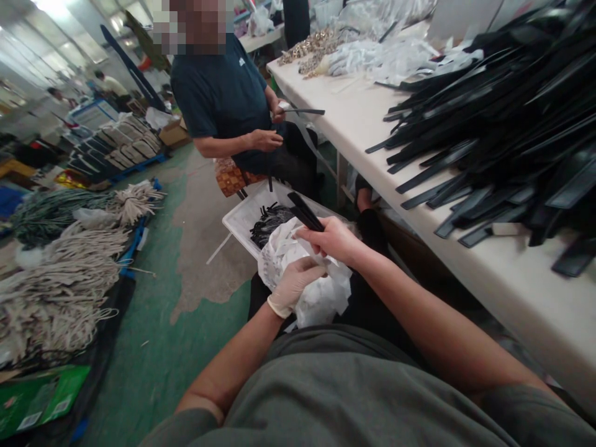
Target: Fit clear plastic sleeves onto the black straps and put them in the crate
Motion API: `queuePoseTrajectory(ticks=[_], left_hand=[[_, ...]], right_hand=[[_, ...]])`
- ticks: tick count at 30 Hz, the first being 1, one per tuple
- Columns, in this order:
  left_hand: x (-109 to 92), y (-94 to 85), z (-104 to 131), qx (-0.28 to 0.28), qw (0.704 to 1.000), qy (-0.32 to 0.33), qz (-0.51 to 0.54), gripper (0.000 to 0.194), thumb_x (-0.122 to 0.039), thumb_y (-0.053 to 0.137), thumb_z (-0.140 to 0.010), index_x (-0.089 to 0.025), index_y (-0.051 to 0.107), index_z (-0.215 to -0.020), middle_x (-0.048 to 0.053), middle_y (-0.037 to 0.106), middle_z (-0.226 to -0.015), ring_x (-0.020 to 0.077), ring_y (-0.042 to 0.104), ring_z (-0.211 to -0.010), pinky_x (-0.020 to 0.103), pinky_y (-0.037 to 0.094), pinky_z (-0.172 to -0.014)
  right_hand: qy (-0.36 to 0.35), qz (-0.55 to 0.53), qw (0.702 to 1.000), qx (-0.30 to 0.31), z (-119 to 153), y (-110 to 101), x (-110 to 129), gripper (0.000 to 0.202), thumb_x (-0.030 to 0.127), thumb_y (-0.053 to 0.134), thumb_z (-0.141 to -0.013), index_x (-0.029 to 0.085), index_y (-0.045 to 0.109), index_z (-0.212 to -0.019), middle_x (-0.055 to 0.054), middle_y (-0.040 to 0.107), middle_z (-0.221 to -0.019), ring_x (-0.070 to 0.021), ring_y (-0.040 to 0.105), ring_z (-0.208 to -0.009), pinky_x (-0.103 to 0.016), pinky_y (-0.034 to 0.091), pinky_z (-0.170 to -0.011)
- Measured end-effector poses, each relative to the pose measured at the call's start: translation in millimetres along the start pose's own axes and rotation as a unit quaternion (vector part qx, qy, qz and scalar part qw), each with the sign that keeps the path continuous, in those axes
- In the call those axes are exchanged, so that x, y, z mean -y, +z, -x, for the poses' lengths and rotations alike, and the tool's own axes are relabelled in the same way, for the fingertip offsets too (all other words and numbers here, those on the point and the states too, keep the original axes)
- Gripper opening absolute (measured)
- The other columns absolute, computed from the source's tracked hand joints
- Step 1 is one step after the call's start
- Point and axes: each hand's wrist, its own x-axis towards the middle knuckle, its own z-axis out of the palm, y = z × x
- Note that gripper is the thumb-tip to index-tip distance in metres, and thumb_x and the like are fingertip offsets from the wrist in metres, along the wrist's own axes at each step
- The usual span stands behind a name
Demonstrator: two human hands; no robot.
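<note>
My right hand (336, 239) is closed around the ends of a couple of flat black straps (305, 211), which point up and away to the left. Just below it, my left hand (294, 284), in a thin whitish glove, has its fingers pinched together at a crumpled white plastic bag (323, 301) on my lap. Whatever may be between the left fingertips is too small to make out. Beyond the bag, a white plastic crate (239, 217) holds several short black strips (270, 223).
On the right, a long pale table (358, 130) carries a big heap of black straps (484, 136), plastic bags and gold-coloured metal pieces (310, 46). Across the crate sits a co-worker (218, 93) handling a black strip. Bundles of beige cord (69, 279) lie on the left floor.
</note>
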Motion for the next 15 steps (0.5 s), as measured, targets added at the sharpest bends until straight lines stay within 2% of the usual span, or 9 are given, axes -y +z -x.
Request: queuePoseTrajectory(ticks=[3, 5, 9, 12, 15], left_hand=[[-2, 2.6, 2, -0.017, 0.999, -0.011, -0.041, 0.028, -0.035, 0.080, -0.066, -0.012, 0.073, -0.080, 0.004, 0.068, -0.075, 0.0153, 0.060, -0.072, 0.030, 0.045, -0.076], [-2, 6.4, 6, -0.005, 0.999, -0.009, -0.043, 0.028, -0.033, 0.080, -0.064, -0.011, 0.073, -0.081, 0.005, 0.069, -0.077, 0.0161, 0.060, -0.074, 0.030, 0.045, -0.078], [6, 9.9, 11, 0.005, 0.998, -0.035, 0.045, 0.036, -0.035, 0.082, -0.061, -0.012, 0.069, -0.085, 0.005, 0.070, -0.080, 0.0184, 0.065, -0.078, 0.034, 0.049, -0.083], [17, 2.8, 9, -0.034, 0.993, -0.053, 0.099, 0.034, -0.036, 0.082, -0.061, -0.015, 0.062, -0.077, 0.001, 0.065, -0.071, 0.0149, 0.063, -0.068, 0.032, 0.052, -0.075], [27, -8.5, 7, -0.065, 0.990, -0.051, 0.114, 0.035, -0.034, 0.083, -0.059, -0.016, 0.056, -0.071, -0.005, 0.058, -0.065, 0.0091, 0.057, -0.058, 0.024, 0.050, -0.062]], right_hand=[[-0.012, 0.023, 1.000, 0.014, -5, 6, 5, 0.023, 0.033, 0.062, -0.080, 0.013, 0.071, -0.077, 0.004, 0.055, -0.046, -0.0060, 0.040, -0.036, -0.019, 0.031, -0.035], [-0.017, 0.009, 1.000, -0.006, -11, 8, 7, 0.021, 0.031, 0.062, -0.080, 0.012, 0.071, -0.078, 0.003, 0.059, -0.049, -0.0057, 0.040, -0.037, -0.018, 0.032, -0.035], [-0.005, -0.053, 0.997, -0.051, -28, 5, 4, 0.019, 0.029, 0.062, -0.079, 0.012, 0.071, -0.082, 0.000, 0.065, -0.057, -0.0066, 0.043, -0.040, -0.017, 0.033, -0.034], [0.001, -0.078, 0.994, -0.078, -37, 0, -4, 0.019, 0.029, 0.063, -0.079, 0.012, 0.071, -0.082, 0.000, 0.065, -0.056, -0.0059, 0.040, -0.039, -0.017, 0.033, -0.033], [0.000, -0.077, 0.991, -0.110, -43, -5, -12, 0.018, 0.028, 0.062, -0.078, 0.012, 0.070, -0.077, 0.003, 0.057, -0.049, -0.0054, 0.036, -0.037, -0.016, 0.032, -0.033]])
